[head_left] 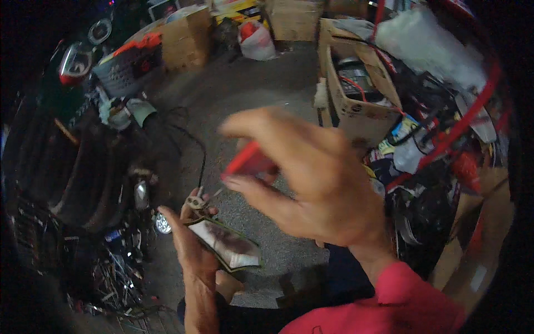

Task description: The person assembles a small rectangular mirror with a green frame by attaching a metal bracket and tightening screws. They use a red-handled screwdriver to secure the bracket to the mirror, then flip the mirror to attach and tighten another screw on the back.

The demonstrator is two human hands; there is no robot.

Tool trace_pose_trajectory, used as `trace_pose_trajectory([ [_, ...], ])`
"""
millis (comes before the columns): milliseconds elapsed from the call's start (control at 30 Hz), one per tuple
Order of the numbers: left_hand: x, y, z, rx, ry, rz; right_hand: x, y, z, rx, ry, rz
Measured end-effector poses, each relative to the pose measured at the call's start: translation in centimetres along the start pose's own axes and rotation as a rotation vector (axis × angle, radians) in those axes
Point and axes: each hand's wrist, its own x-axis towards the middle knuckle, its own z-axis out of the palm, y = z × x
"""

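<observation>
My left hand (192, 250) is closed around a mirror (228, 242), an angular reflecting plate with a dark green rim, like a vehicle's rear-view mirror. At its upper end, by my fingertips, sits a light metal bracket (196, 202) with holes. A thin black stem or cord (202, 158) runs upward from the bracket; I cannot tell which it is. My right hand (317, 172), smeared by motion, grips a screwdriver by its red handle (250, 160). A thin shaft shows below the handle, slanting toward the bracket. Whether its tip touches the bracket is unclear.
Loose tools and metal parts (114, 278) lie at the lower left, near a round silver lamp-like part (162, 224). An open cardboard box (367, 114) with electrical items stands at the right, beside a red metal frame (461, 125) and clutter. More boxes (186, 42) line the back.
</observation>
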Motion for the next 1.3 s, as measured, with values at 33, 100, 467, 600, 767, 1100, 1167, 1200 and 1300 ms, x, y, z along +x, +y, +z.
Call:
trace_pose_trajectory([
  [33, -0.2, -0.2, 0.0, -0.029, 0.001, -0.028, -0.2, -0.1, -0.2, 0.018, -0.001, 0.01],
  [100, -1.3, 0.1, 1.0, -0.072, 0.033, -0.056, -0.3, -0.4, -0.2, 0.06, -0.026, 0.058],
  [467, -1.6, -0.9, 1.1, -0.127, -0.051, -0.149, -1.0, -2.3, -1.9, -0.266, -0.193, -0.012],
  [600, -1.8, -1.1, 1.1, -0.103, -0.048, -0.186, -1.6, -1.2, -0.5, -0.08, -0.012, -0.027],
  [767, -1.9, -1.0, -0.1, -0.035, -0.02, -0.182, -2.9, -1.0, 1.6, -0.172, 0.281, -0.169],
  [1100, -2.5, -1.1, -0.3, -0.137, -0.027, -0.212, -2.3, -3.1, 2.4, 0.072, 0.145, 0.064],
  [1167, -2.3, -1.1, -0.8, -0.143, 0.007, -0.192, -2.5, -2.8, 2.7, 0.083, 0.141, 0.04],
  [1200, -2.3, -1.2, -0.9, -0.147, 0.017, -0.187, -2.5, -2.6, 2.3, 0.054, 0.11, 0.019],
  [1300, -2.2, -1.0, -0.6, -0.141, 0.0, -0.188, -2.4, -2.4, 1.5, -0.019, 0.065, 0.015],
])
